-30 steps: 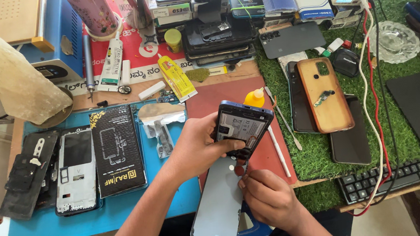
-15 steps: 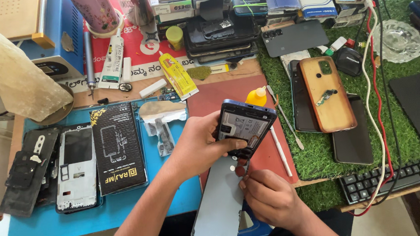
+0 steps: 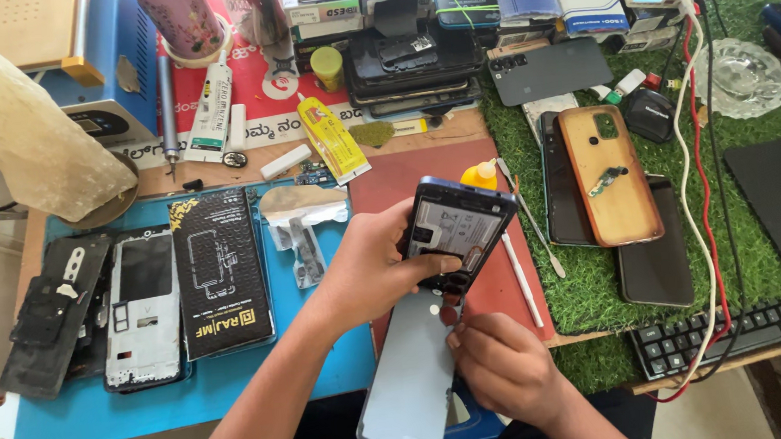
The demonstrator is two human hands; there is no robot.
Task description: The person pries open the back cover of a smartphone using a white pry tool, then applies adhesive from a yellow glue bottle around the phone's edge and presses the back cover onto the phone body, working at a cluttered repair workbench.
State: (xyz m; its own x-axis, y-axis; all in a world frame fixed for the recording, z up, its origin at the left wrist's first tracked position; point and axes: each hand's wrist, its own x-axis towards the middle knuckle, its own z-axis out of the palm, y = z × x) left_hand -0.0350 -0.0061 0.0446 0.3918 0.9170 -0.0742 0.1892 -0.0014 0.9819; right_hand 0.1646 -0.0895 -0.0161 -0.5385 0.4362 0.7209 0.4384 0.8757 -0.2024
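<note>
Bench: I see a wooden bench (image 3: 220,172) crowded with phone repair gear; a blue mat (image 3: 237,389) covers the near left, a dark red mat (image 3: 396,177) sits in the middle, and green fake grass (image 3: 590,278) covers the right.
Far edge: a blue machine (image 3: 108,47) at far left with a pale rough stone (image 3: 36,136) in front of it, and a stack of phones (image 3: 410,60) in the middle.
Left of bench: a stripped white phone frame (image 3: 142,309) and a black printed box (image 3: 221,270) lie on the blue mat.
Right of bench: a brown phone case (image 3: 612,174) lies on the grass, and a black keyboard (image 3: 743,331) sits at the near right edge.
Open phone: the open phone (image 3: 457,233) is held up over the red mat, insides facing me, long axis tilted, top end pointing far and right.
Back cover: the grey back cover (image 3: 412,376) hangs from the phone's near end, long axis running near and slightly left.
Left hand: my left hand (image 3: 371,267) has its grip closed around the open phone's left edge, thumb across its face.
Right hand: my right hand (image 3: 504,368) has its grip pinched on the back cover near where it meets the phone.
</note>
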